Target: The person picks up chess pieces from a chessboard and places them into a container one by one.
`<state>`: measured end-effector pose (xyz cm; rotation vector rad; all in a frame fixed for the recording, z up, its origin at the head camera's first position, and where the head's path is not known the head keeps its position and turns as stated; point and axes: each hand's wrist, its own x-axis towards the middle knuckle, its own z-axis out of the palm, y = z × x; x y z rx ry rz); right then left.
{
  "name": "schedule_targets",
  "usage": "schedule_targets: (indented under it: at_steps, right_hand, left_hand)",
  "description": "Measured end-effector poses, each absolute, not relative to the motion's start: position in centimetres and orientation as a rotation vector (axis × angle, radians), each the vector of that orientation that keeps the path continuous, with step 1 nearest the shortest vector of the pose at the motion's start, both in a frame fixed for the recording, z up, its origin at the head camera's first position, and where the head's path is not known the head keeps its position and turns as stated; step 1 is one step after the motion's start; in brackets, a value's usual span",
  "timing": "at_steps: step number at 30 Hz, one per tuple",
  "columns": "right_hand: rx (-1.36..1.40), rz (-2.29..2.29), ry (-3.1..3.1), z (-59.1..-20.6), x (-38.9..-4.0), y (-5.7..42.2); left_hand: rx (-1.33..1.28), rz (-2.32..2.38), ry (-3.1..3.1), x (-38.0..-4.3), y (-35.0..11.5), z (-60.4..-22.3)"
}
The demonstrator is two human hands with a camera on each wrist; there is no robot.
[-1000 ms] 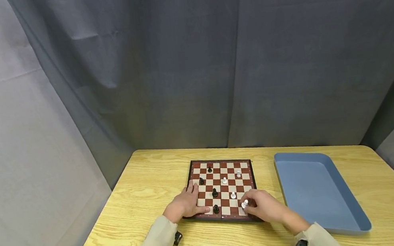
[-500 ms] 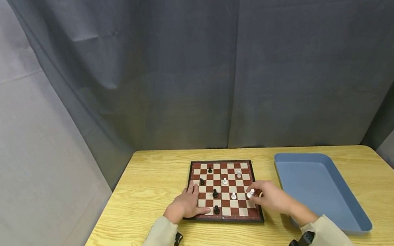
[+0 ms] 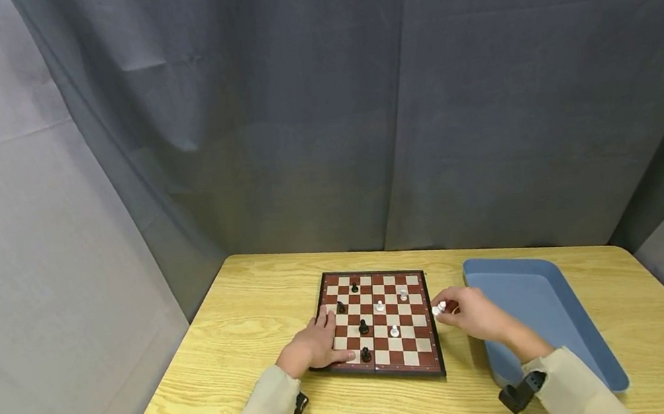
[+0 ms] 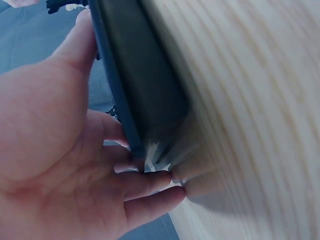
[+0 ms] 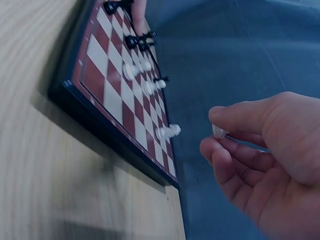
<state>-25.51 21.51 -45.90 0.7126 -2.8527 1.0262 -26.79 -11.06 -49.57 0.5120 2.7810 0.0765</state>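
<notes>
Just past the right edge of the chessboard (image 3: 407,357), my right hand (image 3: 469,312) pinches a white chess piece (image 3: 438,309) between thumb and fingers. Its kind is mostly covered by the fingers in the right wrist view. My left hand (image 3: 315,345) rests on the board's near left corner, its fingers spread along the left side and its thumb on the front edge. In the left wrist view, the fingertips (image 4: 172,192) reach down by the board's dark side. On the board stand a few white pieces (image 3: 394,330) at right and several black pieces (image 3: 363,327) at left.
A blue-grey tray (image 3: 586,315) lies on the wooden table (image 3: 217,381) to the right of the board, partly beneath my right forearm in the head view. A dark grey curtain (image 3: 312,135) hangs behind the table, with lighter panels at the sides.
My right hand has moved from the board's near right corner away and to the right, past the edge, carrying the white chess piece. The left hand stays on the board.
</notes>
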Motion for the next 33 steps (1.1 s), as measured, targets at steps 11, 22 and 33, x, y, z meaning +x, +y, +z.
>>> schedule_targets:
  at_steps: [11,22,33]
  right_hand:
    - [0.624,1.040,-2.890,-45.0,-26.9,24.3]
    - [0.526,1.001,-2.922,-44.8,-28.1,26.5]
    - [0.439,0.952,-2.968,-45.5,-28.8,28.4]
  left_hand:
    - [0.524,0.101,2.787,-26.7,-11.0,-49.4]
    - [0.518,0.086,2.793,-26.6,-11.0,-49.5]
    - [0.525,0.090,2.802,-26.5,-11.0,-49.6]
